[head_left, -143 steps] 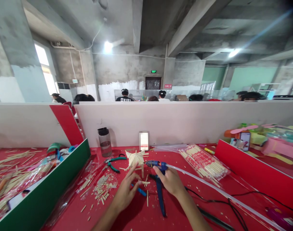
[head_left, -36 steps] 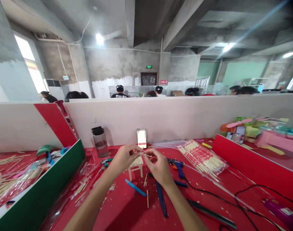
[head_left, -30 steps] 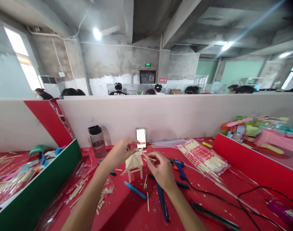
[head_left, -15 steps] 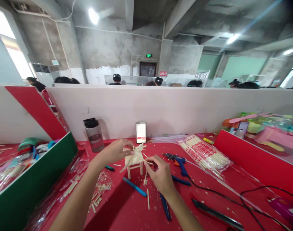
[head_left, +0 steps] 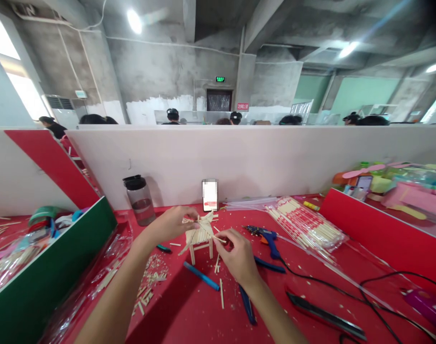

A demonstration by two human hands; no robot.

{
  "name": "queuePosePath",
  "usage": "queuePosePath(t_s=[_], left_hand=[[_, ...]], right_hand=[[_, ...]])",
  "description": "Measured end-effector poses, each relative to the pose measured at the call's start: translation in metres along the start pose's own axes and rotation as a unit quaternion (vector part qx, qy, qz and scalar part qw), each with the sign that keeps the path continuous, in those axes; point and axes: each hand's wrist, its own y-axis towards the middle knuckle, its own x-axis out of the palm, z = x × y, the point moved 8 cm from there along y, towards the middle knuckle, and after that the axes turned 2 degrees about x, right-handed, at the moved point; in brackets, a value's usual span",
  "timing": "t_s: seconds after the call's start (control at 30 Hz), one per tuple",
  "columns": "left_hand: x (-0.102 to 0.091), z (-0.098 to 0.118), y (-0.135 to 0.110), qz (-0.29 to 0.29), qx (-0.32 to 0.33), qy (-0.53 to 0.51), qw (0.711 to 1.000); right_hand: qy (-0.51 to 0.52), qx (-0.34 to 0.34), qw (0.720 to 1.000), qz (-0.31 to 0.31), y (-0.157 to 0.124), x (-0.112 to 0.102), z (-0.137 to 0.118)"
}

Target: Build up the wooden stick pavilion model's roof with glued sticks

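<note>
A small chair (head_left: 200,236) built of pale wooden sticks stands on the red tabletop, with flat, pointed pale pieces across its top. My left hand (head_left: 175,222) reaches over it from the left, thumb and fingers closed on its upper part; exactly which piece they pinch is partly hidden. On the other side, my right hand (head_left: 235,249) pinches a thin wooden stick (head_left: 220,239) that slants to the chair's top. A blue pen-like tool (head_left: 201,275) lies in front of the chair, with a loose stick (head_left: 222,293) close by.
To the right lie a blue glue gun (head_left: 266,239) with a black cord, blue-handled pliers (head_left: 247,306), a black cutter (head_left: 323,315) and bagged sticks (head_left: 307,227). A bottle (head_left: 139,200) and a phone (head_left: 210,196) stand near the white partition (head_left: 261,162). Wood scraps (head_left: 148,286) lie left.
Both hands keep nearly the same hold on the chair and the stick. The view has shifted slightly.
</note>
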Motion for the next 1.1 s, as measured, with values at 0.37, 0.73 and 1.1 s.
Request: queuePosePath(t_s=[0.37,0.73,1.1], left_hand=[[-0.001,0.002,0.0,0.001,-0.014,-0.012,1.0],[-0.003,0.005,-0.001,0.001,-0.013,-0.011,1.0],[-0.002,0.001,-0.001,0.005,-0.012,-0.003,1.0]], right_hand=[[-0.012,-0.02,1.0,-0.001,0.002,0.001,-0.004],[-0.066,-0.054,0.996,-0.01,-0.002,0.005,-0.007],[-0.106,-0.103,0.989,-0.012,-0.006,0.008,-0.012]])
